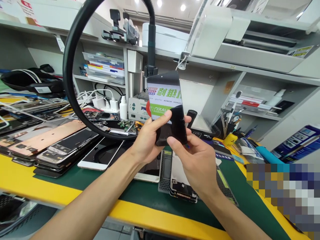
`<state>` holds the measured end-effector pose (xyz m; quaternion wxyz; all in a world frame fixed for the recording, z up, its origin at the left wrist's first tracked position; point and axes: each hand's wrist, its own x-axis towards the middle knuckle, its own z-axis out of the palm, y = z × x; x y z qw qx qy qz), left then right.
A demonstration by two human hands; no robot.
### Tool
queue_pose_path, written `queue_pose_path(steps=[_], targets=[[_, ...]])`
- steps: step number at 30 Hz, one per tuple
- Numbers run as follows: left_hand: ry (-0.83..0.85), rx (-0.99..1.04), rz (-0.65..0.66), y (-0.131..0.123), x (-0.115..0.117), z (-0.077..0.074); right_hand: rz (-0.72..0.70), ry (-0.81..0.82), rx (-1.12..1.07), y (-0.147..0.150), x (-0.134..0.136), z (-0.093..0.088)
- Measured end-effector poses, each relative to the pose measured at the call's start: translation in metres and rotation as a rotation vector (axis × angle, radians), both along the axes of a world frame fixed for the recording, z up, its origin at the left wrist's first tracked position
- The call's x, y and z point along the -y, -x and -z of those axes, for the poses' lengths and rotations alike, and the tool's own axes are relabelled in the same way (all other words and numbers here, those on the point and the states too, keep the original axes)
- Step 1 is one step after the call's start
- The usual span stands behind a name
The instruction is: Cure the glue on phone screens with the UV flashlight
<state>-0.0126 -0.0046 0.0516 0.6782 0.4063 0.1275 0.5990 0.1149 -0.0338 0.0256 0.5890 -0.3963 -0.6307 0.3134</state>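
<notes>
A black glossy phone [177, 128] is held upright, slightly tilted, above the bench, and its surface reflects a sign with green and white areas. My left hand [149, 140] grips its left side, the thumb lying across the front. At its lower right edge is my right hand [197, 153], with the thumb on the lower front and fingers around the side. Below the hands, a phone with its inside parts showing [181, 186] rests on a grey perforated tray [164, 180]. A white-framed phone [101, 153] lies to the left on the green mat [140, 203].
A black ring on an arm [67, 66] arches over the bench's left part. Stacked phone parts [47, 140] lie at left. Behind stand a white bottle [123, 108] and a grey device [136, 108]. Tools in a holder [228, 121] and a yellow bottle [230, 140] are at right.
</notes>
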Motion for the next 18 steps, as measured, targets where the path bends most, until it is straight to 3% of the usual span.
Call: queue_pose_path(steps=[11, 18], targets=[[0.022, -0.02, -0.002, 0.0, -0.002, 0.0, -0.088, 0.045, 0.003, -0.009, 0.002, -0.009], [0.011, -0.024, 0.001, 0.0, -0.004, 0.003, -0.215, 0.262, -0.121, -0.016, -0.003, -0.005]])
